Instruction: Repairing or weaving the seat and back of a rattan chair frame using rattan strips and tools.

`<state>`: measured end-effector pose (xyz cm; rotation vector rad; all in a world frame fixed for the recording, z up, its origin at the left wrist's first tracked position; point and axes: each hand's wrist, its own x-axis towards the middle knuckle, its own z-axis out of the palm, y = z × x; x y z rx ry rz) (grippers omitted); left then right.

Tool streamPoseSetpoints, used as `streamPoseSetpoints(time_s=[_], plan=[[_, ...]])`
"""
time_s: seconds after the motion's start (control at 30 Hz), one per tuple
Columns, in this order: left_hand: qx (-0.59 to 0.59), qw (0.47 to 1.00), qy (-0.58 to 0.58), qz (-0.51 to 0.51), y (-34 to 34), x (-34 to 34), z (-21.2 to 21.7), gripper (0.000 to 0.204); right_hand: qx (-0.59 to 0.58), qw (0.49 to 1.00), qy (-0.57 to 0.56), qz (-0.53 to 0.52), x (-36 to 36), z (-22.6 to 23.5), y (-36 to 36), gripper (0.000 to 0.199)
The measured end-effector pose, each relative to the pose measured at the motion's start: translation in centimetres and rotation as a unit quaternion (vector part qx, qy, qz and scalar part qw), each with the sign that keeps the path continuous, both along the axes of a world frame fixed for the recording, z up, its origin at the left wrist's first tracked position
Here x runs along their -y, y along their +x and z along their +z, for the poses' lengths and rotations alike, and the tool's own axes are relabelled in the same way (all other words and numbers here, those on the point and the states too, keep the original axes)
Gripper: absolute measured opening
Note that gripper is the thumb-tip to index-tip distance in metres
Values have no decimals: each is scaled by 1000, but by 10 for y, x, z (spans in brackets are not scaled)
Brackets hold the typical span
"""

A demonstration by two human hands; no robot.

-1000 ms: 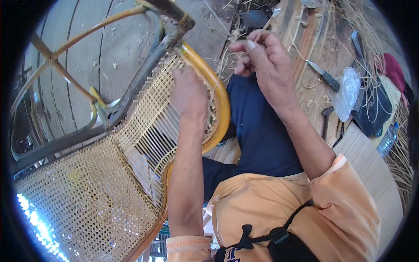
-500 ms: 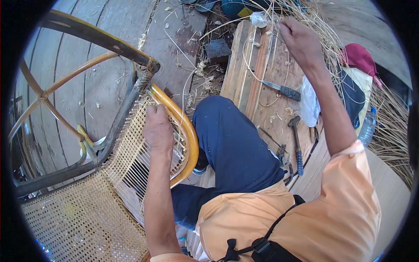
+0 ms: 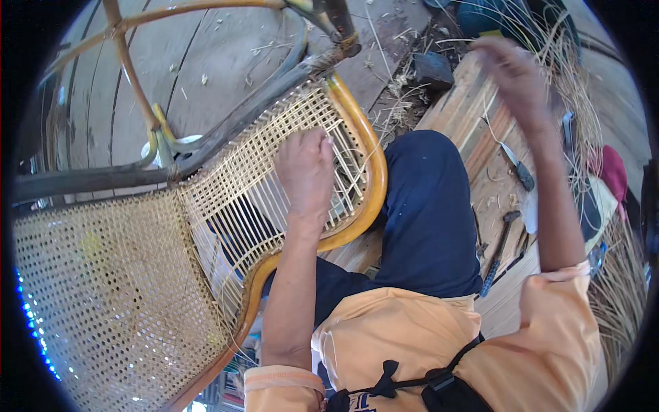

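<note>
A chair frame with cane webbing [image 3: 268, 154] lies tilted across my lap, edged by a curved, yellow-brown rattan rim [image 3: 374, 172]. My left hand [image 3: 304, 172] is closed over the webbing near this rim, apparently pinching a thin cane strand [image 3: 351, 148] that runs out beside its thumb. Around that hand the weave is partly open, with parallel strands [image 3: 257, 223] crossing a gap. Raised at the upper right, my right hand [image 3: 513, 77] is blurred by motion. Its fingers look curled, but what they hold cannot be made out.
A densely woven panel [image 3: 117, 275] fills the lower left, below dark chair poles [image 3: 82, 184]. On the wooden boards at right lie a knife [image 3: 518, 168] and a hammer [image 3: 504, 237]. Loose cane bundles [image 3: 563, 82], a dark block [image 3: 432, 70] and a red cloth [image 3: 611, 175] are beyond.
The view has shifted, so the chair sits further right in the picture. My right hand has moved slightly away from the knife and now blurs. My left hand stays at the webbing.
</note>
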<state>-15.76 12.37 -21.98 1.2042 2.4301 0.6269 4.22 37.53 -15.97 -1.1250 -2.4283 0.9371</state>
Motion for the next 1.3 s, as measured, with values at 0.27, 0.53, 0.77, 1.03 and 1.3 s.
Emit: streamPoseSetpoints(time_s=[0.27, 0.53, 0.77, 1.03, 1.3], plan=[[-13, 999, 18, 34, 0, -3, -11, 9, 174, 965, -66, 185, 108, -74, -109, 21], [-14, 999, 22, 41, 1, -4, -11, 11, 194, 969, -52, 143, 119, -76, -113, 22], [-6, 1000, 3, 25, 2, -12, -12, 12, 180, 968, -163, 58, 111, -82, -108, 23], [-1, 1000, -11, 9, 1, -20, -14, 14, 185, 974, -119, 48, 115, -92, -106, 30], [-39, 999, -1, -14, 2, -27, -21, 13, 22, 966, -249, -61, 102, -98, -98, 31]])
